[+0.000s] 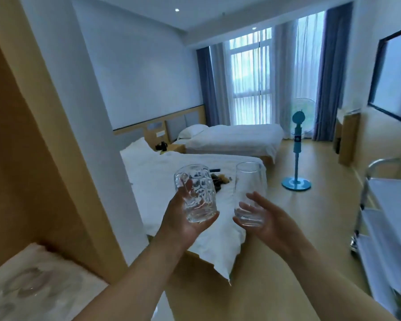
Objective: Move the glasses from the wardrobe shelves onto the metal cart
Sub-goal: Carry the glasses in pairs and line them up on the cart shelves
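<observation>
My left hand [183, 218] grips a dimpled glass mug [196, 193] with a handle, held upright in front of me. My right hand [266, 218] holds a plain smooth tumbler [248, 193] by its lower part, fingers curled round it. Both glasses look empty and hang in mid-air over the foot of the near bed. The wardrobe shelf [63, 276] is at the lower left, with blurred glassware [28, 286] still on its white liner. The metal cart [389, 228] stands at the right edge, its shelves bare where visible.
Two white beds, the near one [171, 181] with small items on it, the far one [234, 137] behind. A blue standing fan [296, 156] stands on the wooden floor. The wardrobe's wooden side panel [44, 112] rises at left. Curtained window at the back.
</observation>
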`<action>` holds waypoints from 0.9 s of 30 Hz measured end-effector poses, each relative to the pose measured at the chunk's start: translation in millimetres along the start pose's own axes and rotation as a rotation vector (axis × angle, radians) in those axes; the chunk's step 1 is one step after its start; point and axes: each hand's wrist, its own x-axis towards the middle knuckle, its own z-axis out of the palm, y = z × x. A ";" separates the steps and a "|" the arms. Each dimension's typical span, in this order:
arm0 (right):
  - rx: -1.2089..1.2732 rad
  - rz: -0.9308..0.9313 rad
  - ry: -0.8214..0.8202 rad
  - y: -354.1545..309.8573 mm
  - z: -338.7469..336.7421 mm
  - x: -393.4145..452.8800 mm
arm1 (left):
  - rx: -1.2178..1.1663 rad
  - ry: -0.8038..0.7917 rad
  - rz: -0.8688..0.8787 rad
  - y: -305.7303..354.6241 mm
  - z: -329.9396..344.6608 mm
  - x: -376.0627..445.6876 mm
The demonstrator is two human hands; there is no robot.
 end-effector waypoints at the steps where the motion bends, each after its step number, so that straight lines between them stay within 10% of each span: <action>1: 0.000 -0.016 0.027 -9.8 -14.9 3.0 | -0.036 -0.039 -0.005 -6.1 7.9 12.9; 9: -0.040 -0.051 0.064 -81.5 -128.3 18.9 | -0.332 -0.253 -0.356 -61.7 113.1 93.2; 27: -0.068 -0.240 0.445 -155.9 -264.5 38.4 | -0.172 -0.428 -0.497 -166.5 243.8 247.5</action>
